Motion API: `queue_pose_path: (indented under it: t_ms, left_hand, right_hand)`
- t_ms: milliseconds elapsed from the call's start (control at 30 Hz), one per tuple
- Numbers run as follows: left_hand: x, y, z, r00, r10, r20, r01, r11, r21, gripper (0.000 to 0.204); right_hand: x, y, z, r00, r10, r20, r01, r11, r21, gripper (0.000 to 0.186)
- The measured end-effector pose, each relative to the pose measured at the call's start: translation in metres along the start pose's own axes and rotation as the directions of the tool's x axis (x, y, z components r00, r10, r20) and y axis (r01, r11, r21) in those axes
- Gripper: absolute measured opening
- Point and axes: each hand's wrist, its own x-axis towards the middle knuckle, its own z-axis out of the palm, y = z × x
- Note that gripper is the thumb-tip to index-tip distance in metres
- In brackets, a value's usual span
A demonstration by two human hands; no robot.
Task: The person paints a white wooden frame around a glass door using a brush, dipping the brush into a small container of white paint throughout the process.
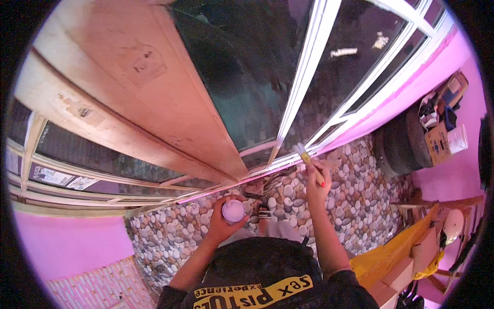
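My right hand (320,176) is closed round the handle of a paintbrush (304,156). The brush's pale bristles point up and left, close to the lower part of a white window frame (288,123); I cannot tell whether they touch it. In my left hand (222,220), held near my body, is a small round cup (234,211) of whitish paint, with the fingers wrapped round its side. Glossy white covers the frame on the right, while the brown wooden door (206,129) left of it looks bare and worn.
Pebble-patterned flooring (345,195) lies below me. Stacked black tyres (404,147) stand at the right by the pink wall (427,180), with a cardboard box (439,144) and a white bucket (457,139) beside them. Lower right is a yellow cloth (383,250) near a wooden rack.
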Motion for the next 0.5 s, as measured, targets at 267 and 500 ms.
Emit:
queue_pose_path:
  t_ms: [267, 500]
  left_hand:
    - [-0.008, 0.033, 0.017, 0.996, -0.083, -0.023, 0.084, 0.995, 0.061, 0.074]
    - [-0.040, 0.019, 0.020, 0.985, -0.155, -0.080, 0.148, 0.984, -0.097, 0.074]
  right_hand:
    - [-0.012, 0.007, -0.021, 0.994, -0.030, 0.108, 0.026, 0.999, 0.045, 0.016]
    - [-0.018, -0.029, -0.027, 0.978, 0.006, 0.207, -0.037, 0.988, 0.149, 0.020]
